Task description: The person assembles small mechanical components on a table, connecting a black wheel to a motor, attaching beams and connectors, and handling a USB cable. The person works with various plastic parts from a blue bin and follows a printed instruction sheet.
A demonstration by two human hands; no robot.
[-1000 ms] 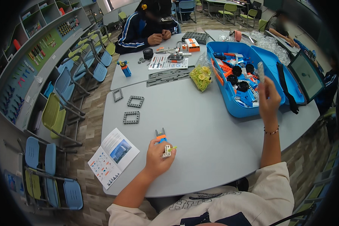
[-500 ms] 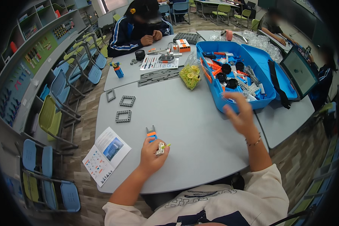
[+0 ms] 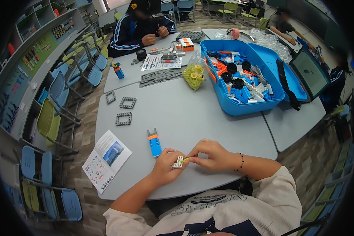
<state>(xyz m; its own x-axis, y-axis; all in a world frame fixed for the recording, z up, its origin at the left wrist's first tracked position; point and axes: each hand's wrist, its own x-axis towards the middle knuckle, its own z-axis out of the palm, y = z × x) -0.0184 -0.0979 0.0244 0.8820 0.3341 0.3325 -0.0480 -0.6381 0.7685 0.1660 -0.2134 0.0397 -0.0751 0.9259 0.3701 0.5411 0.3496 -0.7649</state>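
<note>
Close to the table's near edge, my left hand (image 3: 166,166) is closed round a white building-block beam (image 3: 178,161). My right hand (image 3: 212,155) meets it from the right, thumb and finger pinching a small yellow-green peg (image 3: 185,160) at the beam's side. Whether the peg sits in a hole I cannot tell. Just beyond my left hand lies a blue building piece with an orange band and grey prongs (image 3: 154,144); it appears to rest on the table.
An open instruction booklet (image 3: 107,157) lies at left, below several grey rectangular frames (image 3: 124,118). A blue bin (image 3: 240,108) full of building parts stands at right, beside a bag of yellow-green pegs (image 3: 194,76). A laptop (image 3: 310,72) is further right. Across the table sits a person (image 3: 135,33).
My right hand has come from near the blue bin down to my left hand and now pinches the peg. My left hand has shifted right, away from the blue piece, which shows more fully.
</note>
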